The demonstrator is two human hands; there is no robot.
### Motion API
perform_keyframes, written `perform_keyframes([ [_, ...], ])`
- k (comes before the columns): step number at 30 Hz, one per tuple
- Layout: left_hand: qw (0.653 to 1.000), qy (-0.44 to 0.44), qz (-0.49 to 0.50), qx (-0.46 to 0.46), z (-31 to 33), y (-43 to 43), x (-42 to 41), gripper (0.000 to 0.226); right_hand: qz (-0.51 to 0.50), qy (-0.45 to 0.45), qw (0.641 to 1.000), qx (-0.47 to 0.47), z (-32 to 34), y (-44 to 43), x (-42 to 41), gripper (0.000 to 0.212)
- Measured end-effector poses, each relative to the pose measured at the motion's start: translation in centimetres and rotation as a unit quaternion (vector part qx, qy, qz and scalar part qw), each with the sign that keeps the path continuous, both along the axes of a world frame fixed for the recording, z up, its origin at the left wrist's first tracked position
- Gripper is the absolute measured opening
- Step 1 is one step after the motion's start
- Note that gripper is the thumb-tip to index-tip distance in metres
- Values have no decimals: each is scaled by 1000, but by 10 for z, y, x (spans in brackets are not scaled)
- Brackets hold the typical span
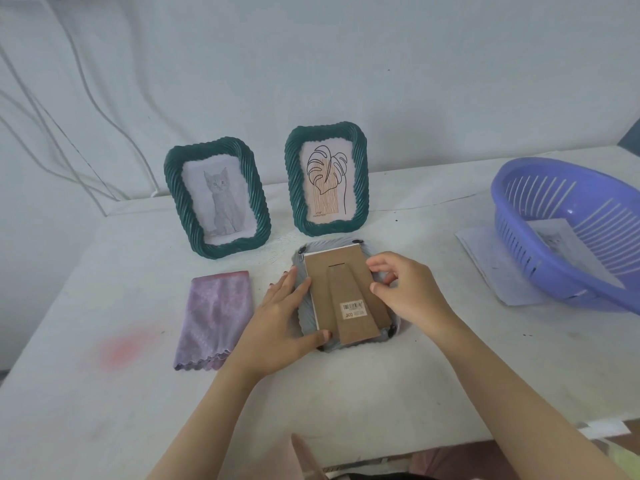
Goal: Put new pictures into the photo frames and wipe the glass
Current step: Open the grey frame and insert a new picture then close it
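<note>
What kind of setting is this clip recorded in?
Likely a makeshift recording set rather than a home: a stained white table, a white sheet hung as a backdrop, and loose cables running across it.

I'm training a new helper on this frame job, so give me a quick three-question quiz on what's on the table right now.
1. True or false: the face-down frame lies with its cardboard back upward.
2. Where is the purple cloth? A) flat on the table, beside the left hand; B) held in that hand; C) tucked under the face-down frame.
3. Fill in: the cat frame stands next to a second green frame, which shows a line-drawn ____.

Key: 1 true; 2 A; 3 leaf.
</note>
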State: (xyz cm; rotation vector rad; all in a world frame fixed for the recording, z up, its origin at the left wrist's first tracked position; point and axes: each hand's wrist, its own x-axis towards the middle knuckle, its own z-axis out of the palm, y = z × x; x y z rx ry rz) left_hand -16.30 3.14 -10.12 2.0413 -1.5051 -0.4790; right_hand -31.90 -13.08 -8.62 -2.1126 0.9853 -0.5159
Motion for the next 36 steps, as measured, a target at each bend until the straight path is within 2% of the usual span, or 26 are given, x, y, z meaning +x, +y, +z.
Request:
perform_keyframes([
  [4,999,27,14,-18,1,0,0,98,0,-6,1000,-4,2,-3,2,31],
  [6,997,47,37,-42,3,-3,1,89,1,-2,999,-38,4,-4,4,31],
  [9,996,29,64,-60,3,-12,6,75,24,7,995,-92,6,-11,11,36],
  [15,996,-23,86,-18,8,-40,23,75,81,134,975,-160,12,-31,27,48],
  [20,997,-44,69,15,8,-53,33,73,106,179,964,-164,17,-38,33,44],
  [31,997,-21,67,11,5,-58,34,63,121,161,972,-120,15,-43,36,42],
  [36,997,-28,71,-2,4,-61,35,49,126,153,975,-104,12,-45,36,42],
])
